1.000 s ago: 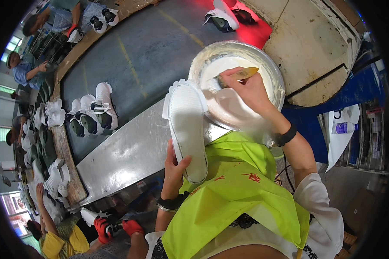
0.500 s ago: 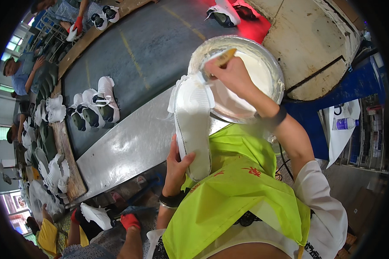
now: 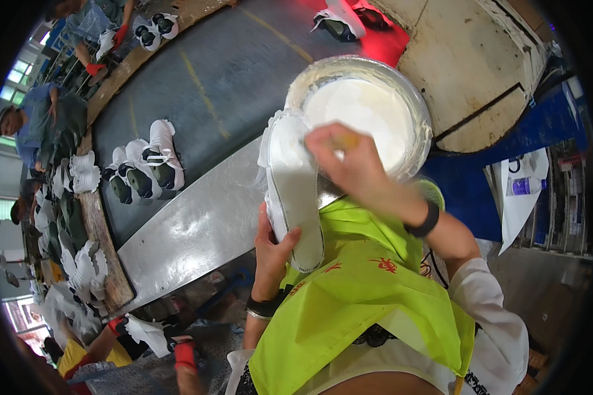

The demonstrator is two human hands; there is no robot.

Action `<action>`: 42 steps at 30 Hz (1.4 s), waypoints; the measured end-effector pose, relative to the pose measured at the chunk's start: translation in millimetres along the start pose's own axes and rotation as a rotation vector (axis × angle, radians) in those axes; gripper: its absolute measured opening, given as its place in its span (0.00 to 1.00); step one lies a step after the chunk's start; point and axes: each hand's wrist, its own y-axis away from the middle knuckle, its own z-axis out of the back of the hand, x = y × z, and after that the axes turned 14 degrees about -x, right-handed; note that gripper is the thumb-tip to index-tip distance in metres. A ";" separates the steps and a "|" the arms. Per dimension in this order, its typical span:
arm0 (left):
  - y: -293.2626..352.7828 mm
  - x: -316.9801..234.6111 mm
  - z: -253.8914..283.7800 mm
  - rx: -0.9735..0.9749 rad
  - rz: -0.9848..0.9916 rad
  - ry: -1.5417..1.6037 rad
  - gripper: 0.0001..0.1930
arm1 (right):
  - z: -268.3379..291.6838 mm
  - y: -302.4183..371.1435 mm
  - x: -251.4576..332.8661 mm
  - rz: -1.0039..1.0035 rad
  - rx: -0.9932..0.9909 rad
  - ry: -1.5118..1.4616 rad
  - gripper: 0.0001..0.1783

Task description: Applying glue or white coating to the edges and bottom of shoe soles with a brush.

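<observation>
In my left hand (image 3: 272, 249) is a white shoe upper (image 3: 296, 197), held bottom side up by its narrower end. My thumb lies over the flat base and the fingers go round the side. My right hand (image 3: 357, 164) is closed on a brush (image 3: 346, 141) with a yellowish handle. Motion smears this hand, and its fingers hide the bristles at the edge of the shoe's wide end. Just beyond, a round metal basin (image 3: 423, 105) holds white paste-like liquid (image 3: 359, 108), with dried residue round its inner wall.
Several white-and-dark shoes (image 3: 141, 164) stand on the dark conveyor belt (image 3: 230, 72), beyond the metal ledge (image 3: 184, 230). A stained pale board (image 3: 468, 59) is at the far right. Co-workers handle shoes at the left; one red-gloved hand (image 3: 186, 355) is near my left arm.
My right hand with the brush has come down from over the basin's edge to the right side of the shoe's wide end. The left hand and shoe have barely moved.
</observation>
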 end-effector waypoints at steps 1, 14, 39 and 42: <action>-1.0 0.7 -2.1 -0.010 -0.004 -0.020 0.43 | 1.0 7.0 3.0 0.006 0.006 -0.002 0.08; 1.9 3.1 -1.0 -0.087 -0.213 -0.321 0.47 | -3.1 -34.2 19.6 -0.220 -0.016 -0.003 0.16; 20.5 -35.5 9.0 0.010 0.014 0.020 0.39 | 26.6 -18.1 6.3 0.005 0.006 -0.083 0.08; 20.2 -41.4 10.5 -0.020 0.022 0.012 0.39 | 30.2 -2.2 15.3 -0.208 0.056 -0.076 0.09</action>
